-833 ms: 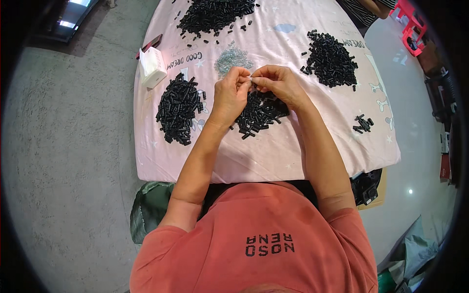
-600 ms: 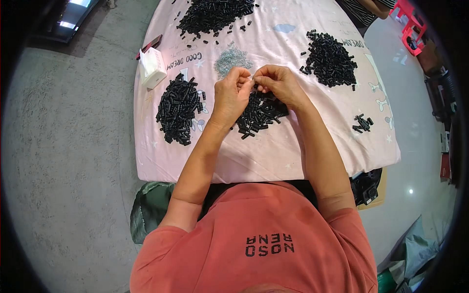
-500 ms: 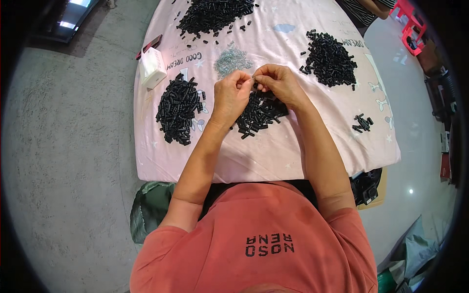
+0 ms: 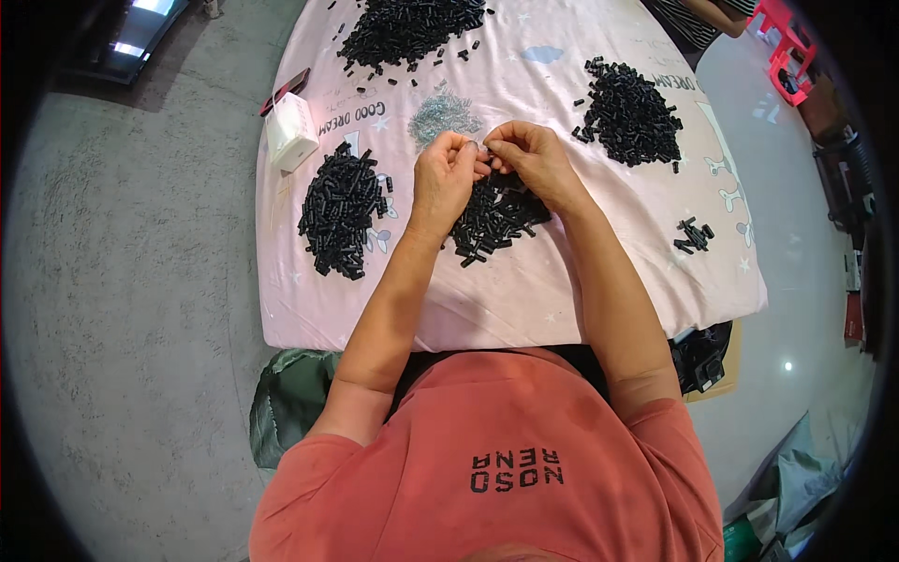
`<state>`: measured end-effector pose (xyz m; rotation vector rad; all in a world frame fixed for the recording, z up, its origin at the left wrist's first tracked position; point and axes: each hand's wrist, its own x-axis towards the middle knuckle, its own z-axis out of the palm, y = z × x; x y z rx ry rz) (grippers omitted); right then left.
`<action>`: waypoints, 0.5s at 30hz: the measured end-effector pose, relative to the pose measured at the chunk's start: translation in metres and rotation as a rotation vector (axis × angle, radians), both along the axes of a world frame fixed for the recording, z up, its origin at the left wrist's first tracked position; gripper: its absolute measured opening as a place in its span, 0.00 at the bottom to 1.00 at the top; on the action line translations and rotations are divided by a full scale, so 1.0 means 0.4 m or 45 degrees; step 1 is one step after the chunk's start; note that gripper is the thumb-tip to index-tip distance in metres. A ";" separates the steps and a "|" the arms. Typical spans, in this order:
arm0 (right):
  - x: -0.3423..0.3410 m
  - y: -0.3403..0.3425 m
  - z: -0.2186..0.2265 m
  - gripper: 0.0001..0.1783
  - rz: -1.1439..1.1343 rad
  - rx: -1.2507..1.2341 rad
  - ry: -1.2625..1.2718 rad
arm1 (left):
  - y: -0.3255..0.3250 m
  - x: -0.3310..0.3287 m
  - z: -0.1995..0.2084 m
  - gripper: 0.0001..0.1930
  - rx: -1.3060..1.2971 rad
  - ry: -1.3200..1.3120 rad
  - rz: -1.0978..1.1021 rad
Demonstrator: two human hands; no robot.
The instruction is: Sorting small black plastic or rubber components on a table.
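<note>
My left hand and my right hand meet fingertip to fingertip over the middle of the table. Both are closed in a pinch, and what sits between the fingers is too small to make out. Just below them lies a pile of small black cylindrical parts, partly covered by my hands. Beyond my left fingers is a heap of small shiny, clear or silvery pieces.
More black parts lie in a left pile, a right pile, a far pile and a small cluster. A white tissue box stands at the left edge of the pink cloth. Another person's arm shows at the far right.
My hands stay together over the pile. The left fingers have shifted and rolled slightly against the right ones; the piles look the same.
</note>
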<state>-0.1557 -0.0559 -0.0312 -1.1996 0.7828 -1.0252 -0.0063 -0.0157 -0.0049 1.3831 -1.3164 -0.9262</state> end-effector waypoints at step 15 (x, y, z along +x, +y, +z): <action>0.009 -0.014 -0.021 0.07 -0.084 -0.039 0.057 | -0.028 0.128 -0.055 0.04 0.030 -0.179 0.182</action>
